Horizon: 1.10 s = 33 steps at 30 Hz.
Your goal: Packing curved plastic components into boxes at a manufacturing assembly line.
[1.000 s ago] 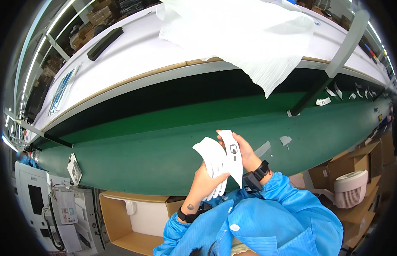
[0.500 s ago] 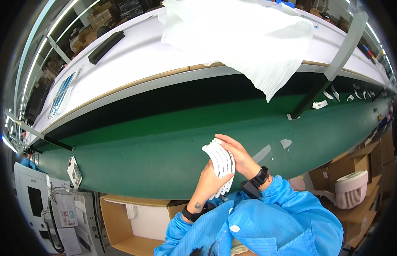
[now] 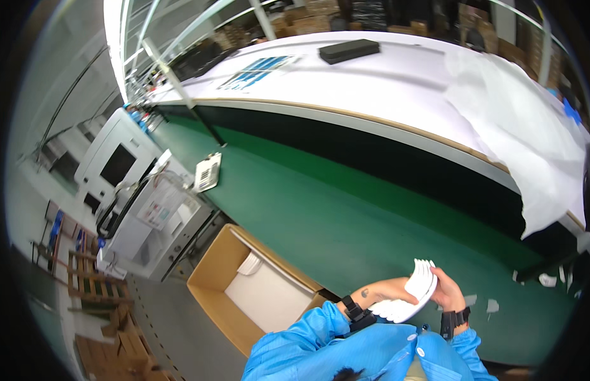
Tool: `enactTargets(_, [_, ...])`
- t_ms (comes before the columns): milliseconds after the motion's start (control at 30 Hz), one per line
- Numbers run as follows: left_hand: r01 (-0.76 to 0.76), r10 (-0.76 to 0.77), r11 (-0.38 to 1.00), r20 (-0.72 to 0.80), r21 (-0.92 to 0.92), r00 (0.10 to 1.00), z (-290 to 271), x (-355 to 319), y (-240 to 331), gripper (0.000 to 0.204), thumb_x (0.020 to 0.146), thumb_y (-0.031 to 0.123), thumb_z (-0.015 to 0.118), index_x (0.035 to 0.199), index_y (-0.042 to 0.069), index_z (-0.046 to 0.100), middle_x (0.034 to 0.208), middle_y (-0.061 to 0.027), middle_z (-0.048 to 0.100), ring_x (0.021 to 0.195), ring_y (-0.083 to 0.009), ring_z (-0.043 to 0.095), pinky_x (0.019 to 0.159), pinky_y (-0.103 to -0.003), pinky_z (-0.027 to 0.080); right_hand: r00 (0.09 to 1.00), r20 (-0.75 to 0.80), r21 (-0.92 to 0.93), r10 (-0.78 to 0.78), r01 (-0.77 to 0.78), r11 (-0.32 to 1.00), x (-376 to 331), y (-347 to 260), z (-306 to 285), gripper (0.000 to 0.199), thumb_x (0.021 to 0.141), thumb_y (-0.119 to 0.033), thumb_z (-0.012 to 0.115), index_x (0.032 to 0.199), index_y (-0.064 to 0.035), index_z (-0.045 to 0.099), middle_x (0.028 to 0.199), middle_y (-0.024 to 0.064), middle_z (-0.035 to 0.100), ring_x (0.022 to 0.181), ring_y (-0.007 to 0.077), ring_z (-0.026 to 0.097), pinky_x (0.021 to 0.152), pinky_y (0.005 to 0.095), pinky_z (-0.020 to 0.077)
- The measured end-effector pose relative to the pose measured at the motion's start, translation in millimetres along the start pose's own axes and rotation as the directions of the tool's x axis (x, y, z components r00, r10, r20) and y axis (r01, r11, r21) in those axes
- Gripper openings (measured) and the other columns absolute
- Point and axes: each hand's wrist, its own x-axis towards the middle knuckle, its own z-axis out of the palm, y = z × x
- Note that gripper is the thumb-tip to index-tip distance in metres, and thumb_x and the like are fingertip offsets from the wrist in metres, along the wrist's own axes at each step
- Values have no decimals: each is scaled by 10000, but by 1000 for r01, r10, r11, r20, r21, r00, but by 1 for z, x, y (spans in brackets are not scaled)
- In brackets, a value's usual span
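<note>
Low in the view, above the green bench top, I hold a fanned stack of curved white pieces; their exact kind does not show. My left hand grips the stack from its left side, thumb across it. Around the right edge of the same stack curl the fingers of my right hand. To the left of my hands stands an open cardboard box, lined with a white sheet. A small group of similar white pieces leans against its far wall.
A green bench runs beneath a white raised shelf, with posts between them. White sheeting hangs over the shelf's edge. A black block lies on the shelf. A grey-white machine stands at left. Tape scraps lie right of my hands.
The view has swung left, bringing the cardboard box and machine further in. Both hands still hold the stack, which now appears lower and further right and is tilted differently.
</note>
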Motion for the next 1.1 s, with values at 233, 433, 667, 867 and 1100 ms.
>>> enactTargets(233, [-83,106,991,-237,104,966,6,-24,-15,653,780,114,713,1340,-10,401,1268,-117,531,1179,-194,484,1005,-310,385,998,-28,-44,63,-64,997,32,17,20,254,947,-166,524,1129,4,572,1077,137,646,952,267,646,868,421,531])
enactTargets(433, [154,243,701,-437,696,866,8,-47,-14,849,738,447,725,1317,-52,356,1180,-257,552,1102,-373,560,905,-388,456,997,-15,-199,76,-78,977,44,23,34,231,923,-143,575,1119,-21,585,1071,98,649,966,224,639,874,369,528])
enactTargets(667, [423,467,587,-716,690,520,16,-65,-34,823,779,470,679,1268,-110,361,1045,-283,570,981,-396,577,829,-435,472,998,59,-234,-1,15,972,60,54,75,318,912,-184,604,1160,11,566,1096,102,636,983,221,628,869,359,517])
enactTargets(867, [558,483,529,-767,639,421,25,-82,-28,964,694,443,757,1358,-87,300,1127,-262,514,1039,-400,538,839,-471,466,1000,-26,-278,9,-16,960,58,74,107,338,954,-291,541,1150,-18,566,1072,86,645,959,215,633,867,372,522])
enactTargets(1100, [386,401,724,-805,571,438,11,-117,-37,874,656,390,754,1341,12,364,1213,-234,534,1115,-387,541,903,-417,479,988,87,-283,124,-95,954,63,98,110,415,981,-359,478,1216,-20,520,1161,94,601,1066,215,593,918,370,495])
